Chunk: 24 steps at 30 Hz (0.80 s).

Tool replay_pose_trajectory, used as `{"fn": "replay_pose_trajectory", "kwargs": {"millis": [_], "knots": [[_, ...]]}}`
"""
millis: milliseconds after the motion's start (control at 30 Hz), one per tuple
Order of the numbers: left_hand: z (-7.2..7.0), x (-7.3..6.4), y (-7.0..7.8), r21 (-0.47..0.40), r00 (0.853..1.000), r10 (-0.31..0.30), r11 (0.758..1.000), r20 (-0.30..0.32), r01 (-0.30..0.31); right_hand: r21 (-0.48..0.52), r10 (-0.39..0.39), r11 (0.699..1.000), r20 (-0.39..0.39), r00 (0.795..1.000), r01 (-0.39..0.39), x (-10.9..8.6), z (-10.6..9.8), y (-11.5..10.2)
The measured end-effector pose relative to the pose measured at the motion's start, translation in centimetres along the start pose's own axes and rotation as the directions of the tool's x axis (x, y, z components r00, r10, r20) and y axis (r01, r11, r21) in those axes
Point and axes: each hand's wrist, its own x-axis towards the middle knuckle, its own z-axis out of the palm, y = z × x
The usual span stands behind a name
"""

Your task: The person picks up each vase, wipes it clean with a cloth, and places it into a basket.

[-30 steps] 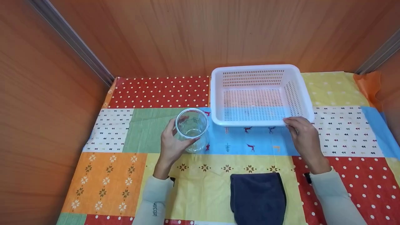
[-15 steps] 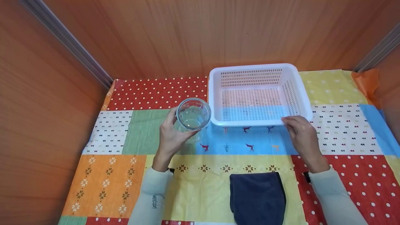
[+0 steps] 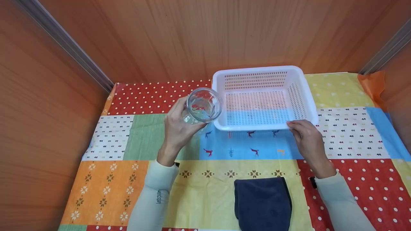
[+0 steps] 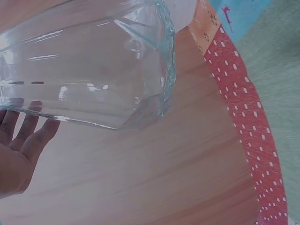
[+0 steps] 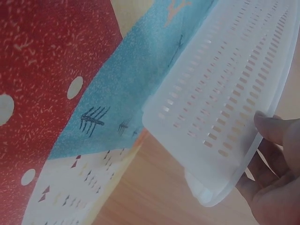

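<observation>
My left hand [image 3: 179, 125] grips a clear glass jar [image 3: 205, 106] around its side, thumb toward me and fingers on the far side. The jar is raised and its round mouth faces up, overlapping the left rim of a white plastic basket [image 3: 253, 126] in the head view. In the left wrist view the clear glass jar [image 4: 93, 70] shows angled facets and a thick base, with fingertips along its wall. My right hand [image 3: 306, 138] pinches the basket's near rim close to its right corner. The right wrist view shows the thumb over the rim of the slotted basket [image 5: 187, 112].
A folded dark cloth [image 3: 263, 203] lies near the front of the table. A patchwork-print tablecloth [image 3: 199, 199] covers the table. Wooden panels [image 3: 192, 38] stand behind it and at both sides, with the basket close to the back one.
My left hand has lifted the jar and moved it away from me and slightly right, toward the basket. The right hand keeps its pinch on the basket's rim.
</observation>
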Motion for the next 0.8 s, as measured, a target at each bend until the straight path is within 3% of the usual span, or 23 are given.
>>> {"fn": "replay_pose_trajectory", "kwargs": {"millis": [200, 600, 800], "knots": [[0.5, 1.5, 0.8, 0.028, 1.0, 0.023, 0.999, 0.002, -0.023, 0.005, -0.012, 1.0, -0.002, 1.0, 0.012, 0.3, 0.0, 0.0], [1.7, 4.2, 2.0, 0.108, 0.998, 0.01, 0.994, 0.062, -0.016, -0.021, 0.016, 1.0, 0.027, 1.0, -0.015, 0.3, 0.0, 0.1], [2.5, 5.5, 2.6, 0.11, 0.996, 0.056, 0.992, 0.07, -0.063, -0.04, 0.016, 0.999, 0.031, 0.999, -0.015, 0.2, -0.1, 0.1]]}}
